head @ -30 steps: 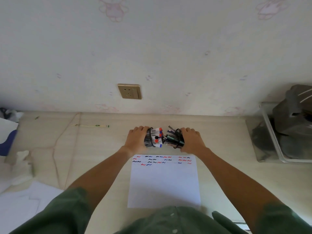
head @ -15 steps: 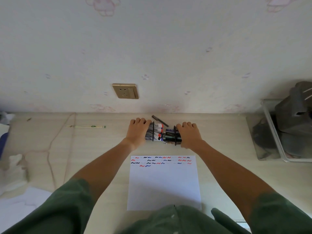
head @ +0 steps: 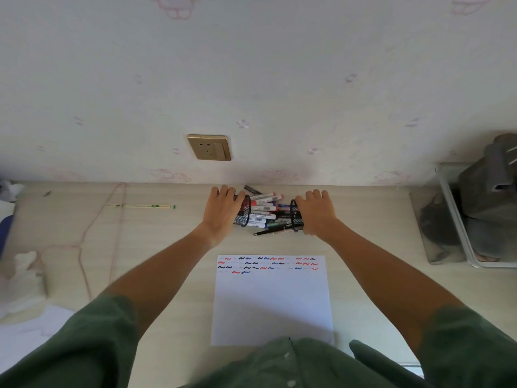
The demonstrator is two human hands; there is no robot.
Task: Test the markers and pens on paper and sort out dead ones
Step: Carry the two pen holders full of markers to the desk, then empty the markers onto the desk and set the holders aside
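**Now both cups lie tipped, mouths facing**

Clearly the left hand (head: pixel 222 212) wraps its fingers over a black wire-mesh pen cup (head: pixel 242 210) laid on its side, and the right hand (head: pixel 317 212) grasps a second black mesh cup (head: pixel 296 215) the same way. Their open mouths face each other, likely so the contents slide out together. Between them, at the far middle of the pale wooden desk (head: pixel 363 247), lies a pile of white-barrelled markers and dark pens (head: pixel 264 214) (one black pen juts nearward). Nearer sits the white paper sheet (head: pixel 272 303), its far edge rowed with red, blue and black test squiggles.
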